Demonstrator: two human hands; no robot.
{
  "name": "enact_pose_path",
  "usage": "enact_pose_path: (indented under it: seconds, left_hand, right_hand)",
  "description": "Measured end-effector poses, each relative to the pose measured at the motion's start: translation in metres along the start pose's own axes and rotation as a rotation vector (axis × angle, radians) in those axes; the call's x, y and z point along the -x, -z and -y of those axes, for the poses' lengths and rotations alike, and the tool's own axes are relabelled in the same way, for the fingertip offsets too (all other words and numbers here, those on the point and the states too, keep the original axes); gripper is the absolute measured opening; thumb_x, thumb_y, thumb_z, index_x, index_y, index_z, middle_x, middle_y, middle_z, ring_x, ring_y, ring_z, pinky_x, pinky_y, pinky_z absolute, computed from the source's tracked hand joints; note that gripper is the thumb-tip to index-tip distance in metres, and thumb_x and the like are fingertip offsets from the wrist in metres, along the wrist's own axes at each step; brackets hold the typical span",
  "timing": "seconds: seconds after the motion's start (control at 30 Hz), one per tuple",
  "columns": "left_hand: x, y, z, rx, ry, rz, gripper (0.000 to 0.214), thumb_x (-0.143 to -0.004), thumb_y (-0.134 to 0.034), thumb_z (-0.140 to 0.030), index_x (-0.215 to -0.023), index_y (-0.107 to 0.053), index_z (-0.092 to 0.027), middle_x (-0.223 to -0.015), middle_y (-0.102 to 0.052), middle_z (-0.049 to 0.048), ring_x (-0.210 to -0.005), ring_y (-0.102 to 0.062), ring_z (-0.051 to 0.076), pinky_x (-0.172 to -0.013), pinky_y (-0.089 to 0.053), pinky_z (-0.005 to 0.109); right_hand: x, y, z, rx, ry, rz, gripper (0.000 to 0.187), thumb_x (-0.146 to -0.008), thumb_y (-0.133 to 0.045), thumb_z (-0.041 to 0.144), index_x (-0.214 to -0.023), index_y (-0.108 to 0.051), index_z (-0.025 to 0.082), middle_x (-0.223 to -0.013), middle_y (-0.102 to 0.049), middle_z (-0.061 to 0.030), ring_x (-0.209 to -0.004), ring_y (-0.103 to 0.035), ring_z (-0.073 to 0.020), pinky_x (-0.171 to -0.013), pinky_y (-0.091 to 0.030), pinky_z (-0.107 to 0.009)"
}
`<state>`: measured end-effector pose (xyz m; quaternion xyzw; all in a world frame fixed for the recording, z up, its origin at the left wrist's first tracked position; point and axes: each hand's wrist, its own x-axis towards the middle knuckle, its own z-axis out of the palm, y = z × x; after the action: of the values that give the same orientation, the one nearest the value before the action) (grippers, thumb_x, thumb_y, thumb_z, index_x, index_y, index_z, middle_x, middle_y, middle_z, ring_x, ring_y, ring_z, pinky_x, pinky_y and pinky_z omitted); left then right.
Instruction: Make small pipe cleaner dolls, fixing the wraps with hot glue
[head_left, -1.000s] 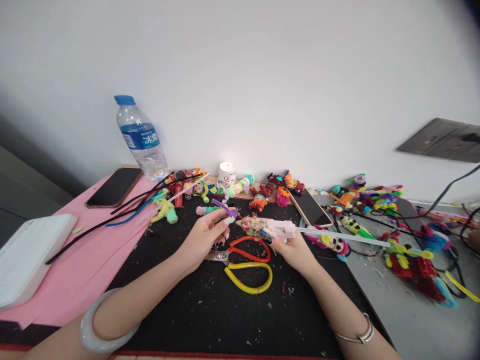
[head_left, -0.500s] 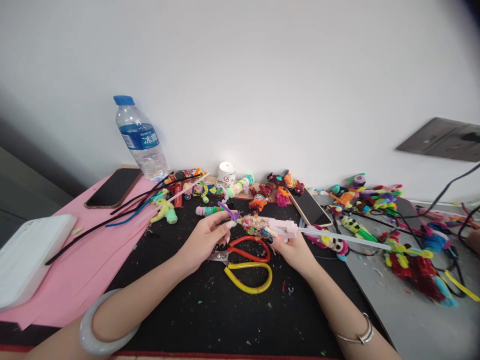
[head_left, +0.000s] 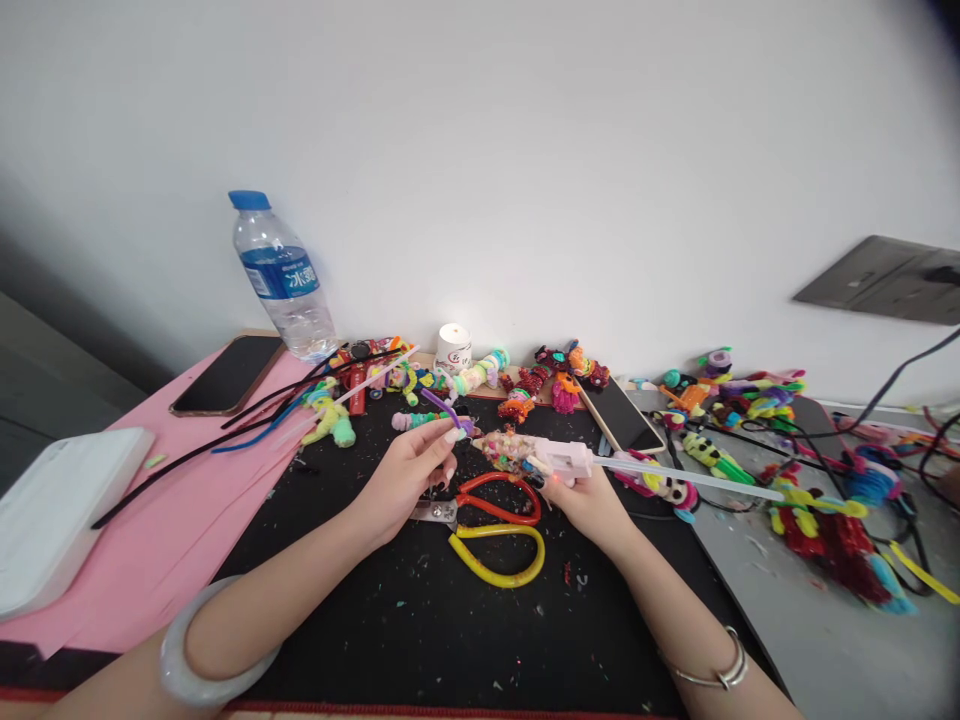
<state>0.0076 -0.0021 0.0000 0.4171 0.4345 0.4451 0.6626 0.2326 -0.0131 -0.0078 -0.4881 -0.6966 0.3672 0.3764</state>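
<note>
My right hand [head_left: 589, 500] is wrapped round a pale pink hot glue gun [head_left: 566, 458], with a long clear glue stick [head_left: 690, 474] running out of its back to the right. Fuzz in many colours coats the gun's front end, which points left. Between the thumb and fingers of my left hand [head_left: 420, 465] is a purple pipe cleaner [head_left: 441, 405], its loose end rising up and left. A small gap separates the nozzle from the pinched piece. Below both hands lie scissors [head_left: 499, 555] with one red and one yellow handle.
A water bottle [head_left: 281, 275] leans on the wall behind a phone [head_left: 229, 375] and a white box [head_left: 71, 520] on pink paper [head_left: 180, 520]. Pipe-cleaner figures [head_left: 529, 390], a paper cup [head_left: 453, 348] and a second phone [head_left: 622, 415] line the black mat's back. Cables and more figures [head_left: 832, 540] lie right.
My left hand has shifted slightly left and down with the purple pipe cleaner, away from the nozzle. The glue gun stays almost still.
</note>
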Motion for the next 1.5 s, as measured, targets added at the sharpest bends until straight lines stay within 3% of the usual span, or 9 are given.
enact_pose_path:
  seconds: [0.17,0.4,0.6,0.77,0.97,1.13,1.33,1.5]
  left_hand:
    - [0.0012,-0.0017,0.0017,0.012,0.035,0.007,0.043,-0.075,-0.063,-0.044,-0.106,-0.059,-0.015,-0.054,-0.048,-0.0053,-0.051,-0.041,0.008,-0.051,-0.032,0.019]
    - [0.0023,-0.0022,0.0031,0.041,0.045,0.015,0.041,-0.076,-0.063,-0.042,-0.107,-0.059,-0.015,-0.054,-0.046,-0.0059,-0.05,-0.041,0.006,-0.05,-0.031,0.017]
    - [0.0025,-0.0029,0.0018,0.04,0.044,0.009,0.04,-0.075,-0.064,-0.041,-0.104,-0.06,-0.015,-0.054,-0.047,-0.0056,-0.05,-0.04,0.007,-0.05,-0.031,0.018]
    - [0.0017,-0.0022,0.0019,0.048,0.047,0.023,0.038,-0.076,-0.063,-0.041,-0.103,-0.059,-0.015,-0.054,-0.046,-0.0061,-0.051,-0.04,0.007,-0.051,-0.032,0.018]
    - [0.0006,-0.0012,0.0035,0.055,0.056,0.03,0.036,-0.078,-0.062,-0.04,-0.101,-0.057,-0.014,-0.054,-0.047,-0.0064,-0.051,-0.039,0.006,-0.052,-0.03,0.017]
    - [0.0008,-0.0018,0.0037,0.065,0.063,0.028,0.038,-0.076,-0.063,-0.041,-0.102,-0.058,-0.014,-0.054,-0.047,-0.0063,-0.05,-0.039,0.005,-0.05,-0.028,0.017]
    - [0.0005,-0.0016,0.004,0.07,0.062,0.021,0.039,-0.076,-0.063,-0.041,-0.103,-0.058,-0.014,-0.053,-0.046,-0.0064,-0.051,-0.039,0.006,-0.05,-0.029,0.017]
    - [0.0,-0.0015,0.0044,0.077,0.047,0.017,0.038,-0.076,-0.064,-0.04,-0.104,-0.059,-0.014,-0.055,-0.046,-0.006,-0.051,-0.038,0.005,-0.05,-0.029,0.017]
  right_hand:
    - [0.0006,0.0,-0.0026,0.016,0.016,-0.028,0.025,-0.076,-0.059,0.026,-0.097,-0.069,0.017,-0.096,-0.071,-0.0073,-0.085,-0.065,-0.0239,-0.077,-0.052,-0.035]
    - [-0.0006,-0.0026,0.0035,-0.003,0.034,0.025,0.028,-0.077,-0.058,0.024,-0.104,-0.067,0.019,-0.099,-0.07,-0.0062,-0.088,-0.064,-0.0242,-0.079,-0.051,-0.036]
    - [-0.0004,-0.003,0.002,0.071,-0.003,0.06,0.016,-0.075,-0.059,0.024,-0.084,-0.07,0.015,-0.076,-0.071,-0.0052,-0.073,-0.065,-0.0228,-0.067,-0.052,-0.033]
    - [0.0004,-0.0004,0.0008,0.045,0.041,-0.011,0.025,-0.076,-0.059,0.026,-0.098,-0.068,0.017,-0.094,-0.071,-0.0075,-0.083,-0.065,-0.0242,-0.074,-0.052,-0.035]
    - [0.0001,-0.0019,0.0006,0.035,0.045,0.008,0.025,-0.077,-0.057,0.022,-0.099,-0.068,0.017,-0.092,-0.071,-0.0061,-0.08,-0.065,-0.0224,-0.071,-0.052,-0.032]
    - [0.0,-0.0032,0.0036,0.05,0.016,0.061,0.017,-0.075,-0.059,0.022,-0.087,-0.069,0.015,-0.08,-0.071,-0.0058,-0.076,-0.065,-0.023,-0.069,-0.052,-0.033]
    - [-0.0004,-0.0019,0.0036,0.021,0.06,0.004,0.022,-0.077,-0.058,0.023,-0.096,-0.068,0.017,-0.092,-0.071,-0.0071,-0.082,-0.065,-0.0232,-0.073,-0.052,-0.034]
    - [-0.0007,-0.004,0.0025,0.096,0.039,0.05,0.01,-0.075,-0.06,0.022,-0.077,-0.067,0.015,-0.073,-0.069,-0.0038,-0.067,-0.063,-0.02,-0.061,-0.051,-0.029]
